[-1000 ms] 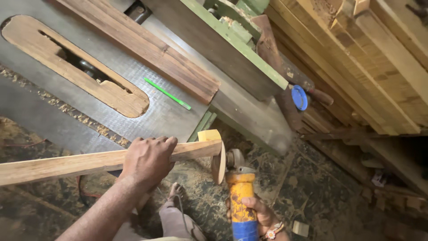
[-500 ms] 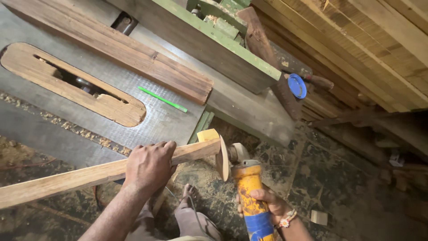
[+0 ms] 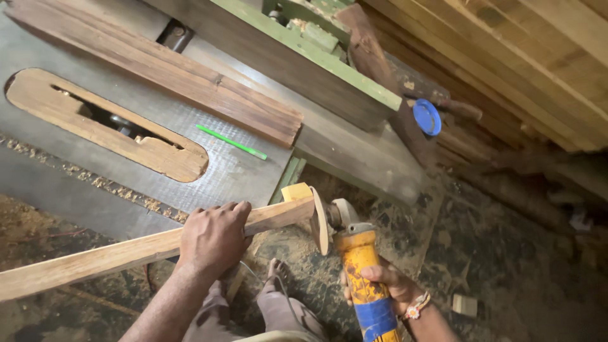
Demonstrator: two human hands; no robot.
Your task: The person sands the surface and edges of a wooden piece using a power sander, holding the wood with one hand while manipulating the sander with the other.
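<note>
Both my hands are busy: left hand (image 3: 212, 237) clamps the wooden strip (image 3: 126, 250), right hand (image 3: 383, 288) grips the angle grinder (image 3: 361, 272), whose sanding disc (image 3: 320, 221) meets the strip's end, so next I need steady, light pressure.

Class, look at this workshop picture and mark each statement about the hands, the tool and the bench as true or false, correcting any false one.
1. The left hand grips a long wooden strip. True.
2. The right hand holds a hammer. False: it holds a yellow and blue angle grinder.
3. The grinder's sanding disc meets the end of the strip. True.
4. A red pencil lies on the saw table. False: the green pencil lies there.
5. A blue lid lies near the stacked timber. True.
</note>
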